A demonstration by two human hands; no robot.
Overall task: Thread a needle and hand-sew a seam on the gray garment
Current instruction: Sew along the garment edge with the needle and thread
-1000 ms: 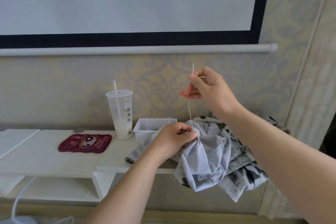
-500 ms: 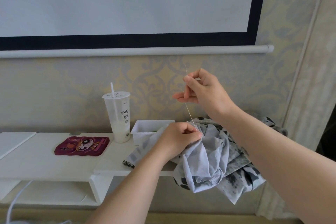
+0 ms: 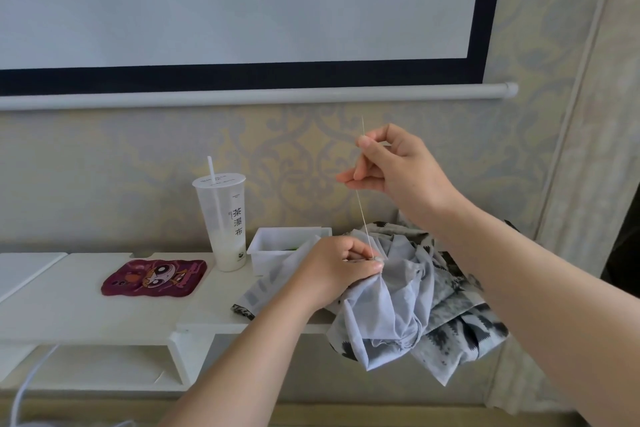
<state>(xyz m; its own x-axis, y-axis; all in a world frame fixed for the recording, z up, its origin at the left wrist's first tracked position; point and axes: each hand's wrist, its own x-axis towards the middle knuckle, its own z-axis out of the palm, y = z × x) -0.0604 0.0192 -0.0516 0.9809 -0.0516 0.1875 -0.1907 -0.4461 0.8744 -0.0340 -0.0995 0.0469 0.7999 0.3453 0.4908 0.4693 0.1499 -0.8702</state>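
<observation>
The gray garment (image 3: pixel 405 302), with a black-and-white printed side, lies bunched on the right end of the white shelf (image 3: pixel 104 315) and hangs over its edge. My left hand (image 3: pixel 341 267) pinches a fold of the gray fabric at its top. My right hand (image 3: pixel 391 166) is raised above it and pinches the needle (image 3: pixel 362 128), whose tip sticks up past my fingers. A pale thread (image 3: pixel 363 218) runs taut from my right fingers down to the pinched fold.
A tall plastic cup (image 3: pixel 221 222) with a straw and a little milky drink stands on the shelf. A white tray (image 3: pixel 277 246) sits beside it, partly under the garment. A maroon cartoon phone case (image 3: pixel 154 277) lies to the left. A projector screen (image 3: pixel 242 10) hangs above.
My right hand has shifted slightly with the needle, and the thread stays taut. My left hand keeps its pinch on the fabric. The view has moved a little.
</observation>
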